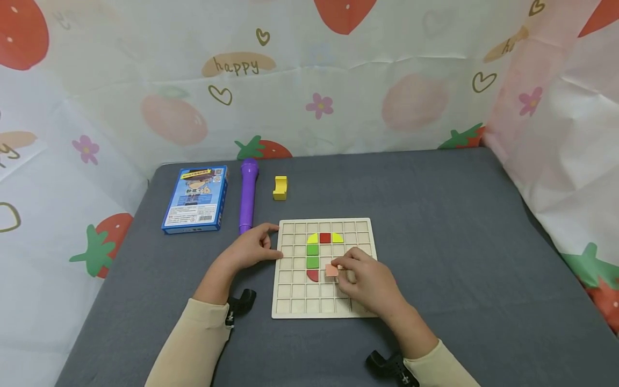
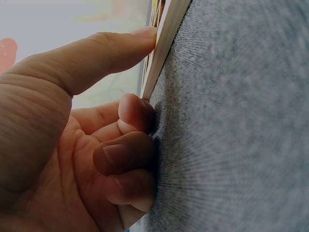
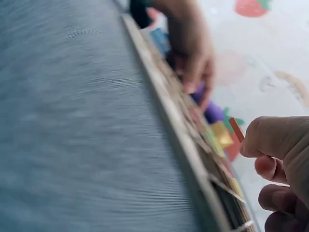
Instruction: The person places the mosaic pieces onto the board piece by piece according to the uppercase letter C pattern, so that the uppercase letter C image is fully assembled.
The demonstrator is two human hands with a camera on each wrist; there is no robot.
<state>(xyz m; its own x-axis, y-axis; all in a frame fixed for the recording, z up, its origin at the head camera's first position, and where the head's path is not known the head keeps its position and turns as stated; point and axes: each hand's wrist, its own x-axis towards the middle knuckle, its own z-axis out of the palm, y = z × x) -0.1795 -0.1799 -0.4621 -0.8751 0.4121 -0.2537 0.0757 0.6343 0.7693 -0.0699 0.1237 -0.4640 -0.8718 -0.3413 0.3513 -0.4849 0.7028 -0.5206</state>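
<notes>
A pale wooden grid board [image 1: 285, 306] lies on the table. Set in its cells are a red square tile [image 1: 324, 238] between a yellow quarter-round tile [image 1: 312, 238] and another yellow one, with two green square tiles [image 1: 312, 256] and a red quarter-round tile [image 1: 312, 276] down one column. My right hand [image 1: 369, 282] pinches an orange-pink square tile [image 1: 331, 271] by its edge, over the board's middle; the tile shows edge-on in the right wrist view. At the board's left edge, my left hand [image 1: 249, 248] touches the frame with its straight thumb [image 2: 113, 53], other fingers bent against the cloth.
Behind the left hand stands a purple microphone-shaped tube [image 1: 248, 193], with a blue box [image 1: 195, 199] to its left and a small yellow block [image 1: 280, 188] to its right. Grey cloth [image 1: 445, 226] covers the table; a strawberry-print curtain [image 1: 358, 70] hangs behind.
</notes>
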